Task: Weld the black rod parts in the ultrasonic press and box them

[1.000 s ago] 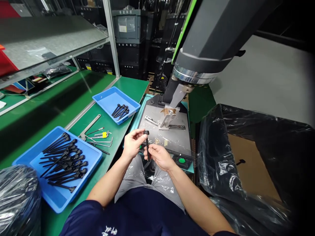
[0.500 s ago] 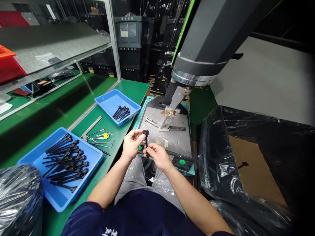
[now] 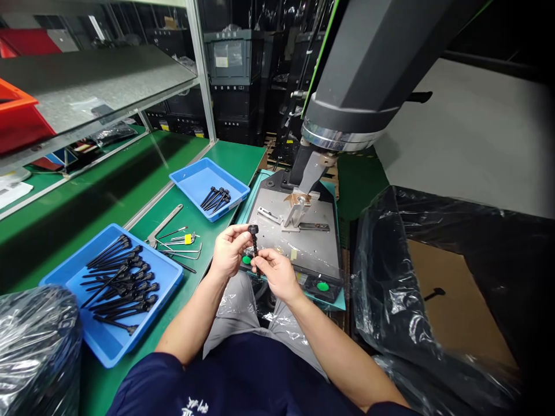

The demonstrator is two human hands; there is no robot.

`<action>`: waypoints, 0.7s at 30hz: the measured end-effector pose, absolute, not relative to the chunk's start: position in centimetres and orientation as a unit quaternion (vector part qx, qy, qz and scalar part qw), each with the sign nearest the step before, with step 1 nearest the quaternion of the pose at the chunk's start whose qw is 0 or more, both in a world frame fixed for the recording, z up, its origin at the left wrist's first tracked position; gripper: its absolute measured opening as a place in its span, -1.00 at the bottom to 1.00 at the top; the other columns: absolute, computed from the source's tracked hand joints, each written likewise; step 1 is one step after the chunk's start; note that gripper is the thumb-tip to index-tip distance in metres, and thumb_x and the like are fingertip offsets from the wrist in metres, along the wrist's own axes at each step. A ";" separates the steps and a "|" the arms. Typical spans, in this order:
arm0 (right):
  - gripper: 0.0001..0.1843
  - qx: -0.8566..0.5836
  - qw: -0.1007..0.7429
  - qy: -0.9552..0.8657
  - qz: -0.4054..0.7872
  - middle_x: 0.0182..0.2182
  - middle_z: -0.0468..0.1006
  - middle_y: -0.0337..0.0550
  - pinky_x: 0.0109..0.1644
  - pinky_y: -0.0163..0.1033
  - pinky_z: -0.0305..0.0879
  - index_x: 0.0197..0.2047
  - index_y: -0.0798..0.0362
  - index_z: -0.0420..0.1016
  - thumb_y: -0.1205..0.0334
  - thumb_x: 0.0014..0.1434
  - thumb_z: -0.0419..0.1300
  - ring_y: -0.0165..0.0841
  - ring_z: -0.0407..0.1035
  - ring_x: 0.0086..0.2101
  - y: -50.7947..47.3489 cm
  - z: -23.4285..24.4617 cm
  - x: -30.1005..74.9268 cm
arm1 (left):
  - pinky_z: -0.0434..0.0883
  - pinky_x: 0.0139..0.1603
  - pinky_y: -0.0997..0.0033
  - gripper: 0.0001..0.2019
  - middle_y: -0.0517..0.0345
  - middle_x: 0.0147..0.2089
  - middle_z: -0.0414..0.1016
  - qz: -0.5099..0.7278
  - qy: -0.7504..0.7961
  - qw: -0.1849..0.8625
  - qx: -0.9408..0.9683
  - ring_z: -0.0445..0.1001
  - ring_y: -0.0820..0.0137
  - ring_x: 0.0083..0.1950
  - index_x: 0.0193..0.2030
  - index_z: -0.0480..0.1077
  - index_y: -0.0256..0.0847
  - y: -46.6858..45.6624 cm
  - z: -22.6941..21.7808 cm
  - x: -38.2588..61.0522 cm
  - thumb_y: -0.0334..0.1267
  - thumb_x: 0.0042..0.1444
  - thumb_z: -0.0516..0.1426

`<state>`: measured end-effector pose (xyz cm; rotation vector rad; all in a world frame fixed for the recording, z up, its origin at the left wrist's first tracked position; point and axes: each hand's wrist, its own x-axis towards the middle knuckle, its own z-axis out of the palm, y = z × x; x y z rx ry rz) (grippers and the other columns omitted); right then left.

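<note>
I hold a slim black plastic rod (image 3: 254, 242) upright in front of me, over the near edge of a press machine's metal plate (image 3: 312, 245). My left hand (image 3: 229, 249) pinches its knobbed top end. My right hand (image 3: 277, 274) is closed around its lower part. A large blue tray (image 3: 162, 292) at my left holds several black rods of the same kind. A smaller blue tray (image 3: 193, 179) farther back holds a few more.
The grey press head (image 3: 368, 63) hangs over a brass fixture (image 3: 297, 202) on the plate. Green buttons (image 3: 321, 286) sit at the plate's front edge. Hex keys and a flat wrench (image 3: 173, 234) lie between the trays. A black-bag-lined carton (image 3: 451, 300) stands at my right; a wrapped bundle (image 3: 34, 346) lies bottom left.
Both hands with the rod have drifted slightly up and left in view; the grip is the same. The view shifted a little.
</note>
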<state>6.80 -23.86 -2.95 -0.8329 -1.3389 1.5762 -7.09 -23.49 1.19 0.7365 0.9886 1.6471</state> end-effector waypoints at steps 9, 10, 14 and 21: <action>-0.68 -0.348 0.453 -0.543 0.616 -0.54 0.47 -0.25 -0.39 -0.21 0.24 -0.32 0.01 0.43 -0.06 0.10 0.33 -0.34 0.31 -0.51 -24.0 -2.8 6.7 | 0.42 -0.33 0.48 -0.66 0.10 -0.34 0.55 0.692 0.396 0.535 0.280 0.48 0.50 -0.38 -0.26 0.53 -0.29 -23.8 1.7 -6.8 -0.18 -0.17 0.41; -0.68 -0.350 0.454 -0.543 0.614 -0.54 0.46 -0.26 -0.38 -0.21 0.24 -0.32 0.01 0.43 -0.06 0.10 0.33 -0.34 0.31 -0.51 -24.0 -2.8 6.7 | 0.42 -0.33 0.48 -0.67 0.10 -0.33 0.55 0.690 0.396 0.536 0.283 0.48 0.50 -0.39 -0.26 0.53 -0.28 -23.8 1.7 -6.8 -0.19 -0.17 0.41; -0.67 -0.354 0.461 -0.545 0.604 -0.53 0.45 -0.26 -0.38 -0.21 0.26 -0.32 0.00 0.43 -0.07 0.08 0.34 -0.34 0.32 -0.50 -24.2 -2.8 6.6 | 0.42 -0.32 0.46 -0.66 0.12 -0.32 0.55 0.685 0.400 0.531 0.297 0.49 0.49 -0.38 -0.26 0.51 -0.27 -23.8 1.6 -6.7 -0.19 -0.18 0.41; -0.66 -0.360 0.470 -0.544 0.595 -0.52 0.44 -0.26 -0.38 -0.21 0.26 -0.32 -0.01 0.42 -0.08 0.07 0.35 -0.34 0.31 -0.50 -24.3 -2.6 6.6 | 0.42 -0.34 0.46 -0.66 0.13 -0.34 0.55 0.681 0.409 0.527 0.301 0.47 0.49 -0.40 -0.25 0.51 -0.27 -23.6 1.5 -6.7 -0.16 -0.16 0.40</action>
